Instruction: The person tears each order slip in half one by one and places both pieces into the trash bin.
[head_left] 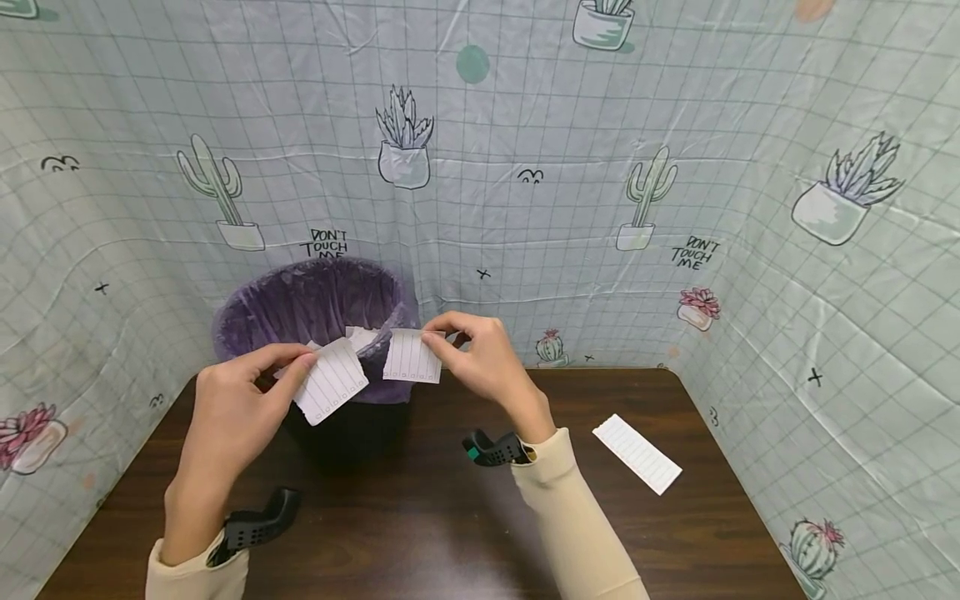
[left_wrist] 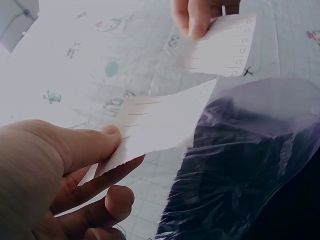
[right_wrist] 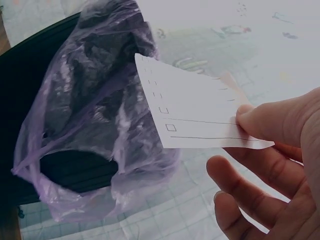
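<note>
My left hand (head_left: 238,408) pinches a torn piece of lined paper (head_left: 332,385) between thumb and fingers, over the near rim of the bin. A second lined piece (head_left: 412,358) hangs from my right hand (head_left: 483,354), gripped at its upper corner near the bin's right side. Small checkboxes run along one edge of each piece. In the left wrist view, the left piece (left_wrist: 160,122) has a ragged edge and the two pieces are apart. The black bin (head_left: 337,437) has a purple plastic liner (head_left: 315,296) over its rim. More white paper (head_left: 362,337) shows inside it.
A lined white paper strip (head_left: 637,454) lies on the dark wooden table (head_left: 450,533), to the right of my right forearm. A cloth (head_left: 510,225) printed with cacti and a grid encloses the back and sides. Each wrist wears a black camera mount (head_left: 258,521).
</note>
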